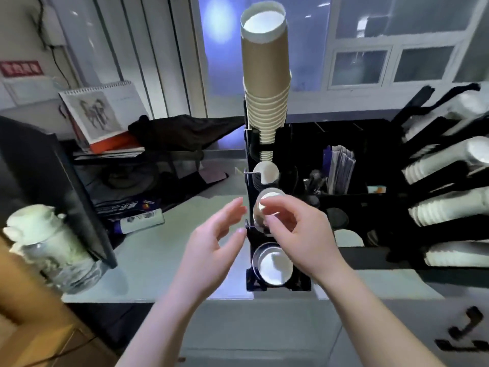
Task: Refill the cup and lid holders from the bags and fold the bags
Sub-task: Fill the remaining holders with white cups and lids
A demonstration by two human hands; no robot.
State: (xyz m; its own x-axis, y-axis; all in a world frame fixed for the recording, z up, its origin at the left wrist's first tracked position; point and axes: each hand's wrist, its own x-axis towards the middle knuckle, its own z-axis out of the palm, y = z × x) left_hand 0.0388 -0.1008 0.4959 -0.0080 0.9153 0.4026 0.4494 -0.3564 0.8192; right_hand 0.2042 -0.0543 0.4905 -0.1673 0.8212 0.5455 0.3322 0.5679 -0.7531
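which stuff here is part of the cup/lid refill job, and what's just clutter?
Job:
- black cup holder
- tall stack of brown cups in its top slot
- small cups at the right hand
- left hand, open beside the holder
- white stacks in the right rack

Clutter:
- desk calendar
- glass jar
- black cloth
- packets in organiser
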